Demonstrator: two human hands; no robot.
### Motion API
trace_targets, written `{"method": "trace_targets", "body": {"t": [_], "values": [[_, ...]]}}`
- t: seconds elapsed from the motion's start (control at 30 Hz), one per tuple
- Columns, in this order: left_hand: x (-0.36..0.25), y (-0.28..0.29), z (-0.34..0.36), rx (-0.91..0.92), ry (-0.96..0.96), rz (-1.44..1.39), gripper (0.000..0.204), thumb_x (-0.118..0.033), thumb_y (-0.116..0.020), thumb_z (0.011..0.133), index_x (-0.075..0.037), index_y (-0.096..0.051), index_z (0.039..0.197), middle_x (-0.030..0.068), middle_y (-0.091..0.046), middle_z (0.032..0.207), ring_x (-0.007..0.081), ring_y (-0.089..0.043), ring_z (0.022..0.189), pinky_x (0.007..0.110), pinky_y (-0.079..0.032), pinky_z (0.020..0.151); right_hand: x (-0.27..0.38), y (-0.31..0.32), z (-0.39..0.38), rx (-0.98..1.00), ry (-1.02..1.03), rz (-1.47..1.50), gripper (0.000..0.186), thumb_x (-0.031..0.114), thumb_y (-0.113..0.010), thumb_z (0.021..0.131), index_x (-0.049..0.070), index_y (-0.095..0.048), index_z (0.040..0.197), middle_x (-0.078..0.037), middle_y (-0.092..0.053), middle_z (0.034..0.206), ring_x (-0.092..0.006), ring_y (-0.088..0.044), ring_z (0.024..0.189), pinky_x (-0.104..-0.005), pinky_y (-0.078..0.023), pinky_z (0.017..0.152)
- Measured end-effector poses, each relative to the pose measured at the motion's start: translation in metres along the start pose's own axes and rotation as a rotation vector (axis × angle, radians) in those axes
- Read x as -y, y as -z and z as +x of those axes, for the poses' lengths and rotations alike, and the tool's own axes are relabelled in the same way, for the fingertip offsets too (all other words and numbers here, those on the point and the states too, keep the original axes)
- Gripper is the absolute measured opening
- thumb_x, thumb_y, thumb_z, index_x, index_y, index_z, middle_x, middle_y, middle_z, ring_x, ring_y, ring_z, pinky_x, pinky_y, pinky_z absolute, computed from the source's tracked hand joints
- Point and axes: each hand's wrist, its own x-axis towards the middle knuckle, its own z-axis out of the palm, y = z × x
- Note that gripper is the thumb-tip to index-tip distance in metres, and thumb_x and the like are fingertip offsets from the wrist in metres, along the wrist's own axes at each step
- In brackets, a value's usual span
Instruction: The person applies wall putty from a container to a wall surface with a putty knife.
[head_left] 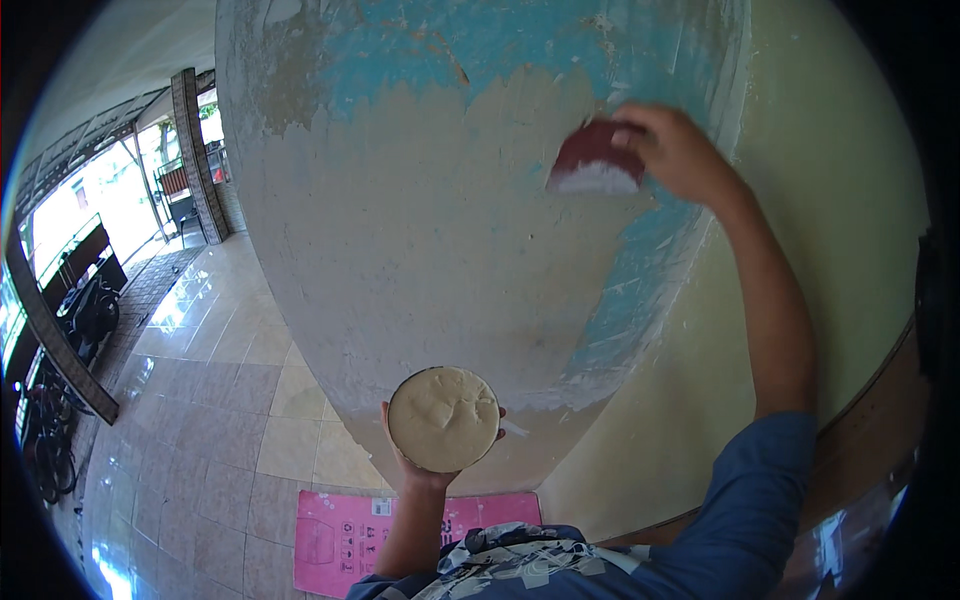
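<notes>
My left hand (424,475) holds a round container (443,418) of beige paste from underneath, fingers curled round its sides, low in front of the wall. Higher up on the right, my right hand (672,150) grips a dark red curved spreading tool (590,150) whose lower edge is coated in white. The tool is at the wall (420,200); whether it touches is hard to tell. The wall carries a broad beige coating, with patchy turquoise paint (520,40) showing along the top and down the right side.
A pink cardboard sheet (330,540) lies on the tiled floor (210,400) below me. A pale yellow wall (810,250) adjoins at the right. At the left are a pillar (198,160), railings, a parked motorbike (88,320) and a bicycle (45,440) beside a bright opening.
</notes>
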Motion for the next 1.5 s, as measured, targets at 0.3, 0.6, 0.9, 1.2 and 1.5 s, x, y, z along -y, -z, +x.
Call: {"method": "trace_targets", "body": {"t": [0.3,0.6,0.9,1.2,1.5], "values": [[0.004,-0.002,-0.001,-0.067,-0.003,0.031,0.096,-0.082,-0.047,0.081,-0.013,-0.038,0.148,0.0257,-0.044,0.142,0.0632,-0.043,0.121,0.074,-0.045,0.089,-0.030,0.051,0.019,-0.489,-0.019,-0.139,0.034,0.031,-0.060,0.099,-0.001,-0.062,0.107,-0.014,-0.069,0.095,-0.0264,-0.066,0.087,-0.0367,-0.050,0.080],[-0.004,-0.004,-0.001,-0.159,0.010,0.017,0.095,-0.082,-0.045,0.081,-0.014,-0.040,0.146,0.0260,-0.045,0.142,0.0599,-0.046,0.121,0.076,-0.043,0.090,0.060,-0.127,-0.187,0.087,-0.724,1.265,0.012,0.019,-0.061,0.098,0.008,-0.065,0.099,0.006,-0.062,0.094,-0.0022,-0.055,0.088,-0.0191,-0.044,0.081],[-0.018,0.008,0.006,-0.222,0.004,0.058,0.079,-0.073,-0.036,0.091,-0.014,-0.046,0.143,0.0151,-0.047,0.143,0.0414,-0.051,0.124,0.070,-0.041,0.098,0.058,-0.192,-0.230,0.131,-0.996,1.203,0.025,0.026,-0.060,0.098,0.002,-0.066,0.097,0.003,-0.063,0.086,-0.0056,-0.054,0.078,-0.0226,-0.043,0.073],[-0.011,-0.009,0.006,-0.247,-0.082,0.027,0.081,-0.074,-0.034,0.091,-0.013,-0.047,0.142,0.0142,-0.051,0.140,0.0371,-0.053,0.123,0.058,-0.043,0.103,0.105,-0.162,-0.208,0.016,-0.954,1.479,0.035,0.013,-0.055,0.098,-0.002,-0.057,0.129,-0.007,-0.065,0.113,-0.0124,-0.061,0.102,-0.0254,-0.046,0.093],[-0.010,-0.001,0.002,-0.277,-0.092,-0.028,0.080,-0.073,-0.034,0.092,-0.011,-0.050,0.139,0.0131,-0.055,0.137,0.0338,-0.054,0.122,0.053,-0.043,0.103,0.109,-0.185,-0.208,0.165,-0.847,1.274,0.037,0.014,-0.053,0.101,0.000,-0.057,0.135,-0.005,-0.066,0.113,-0.0065,-0.057,0.092,-0.0208,-0.046,0.083]]}}
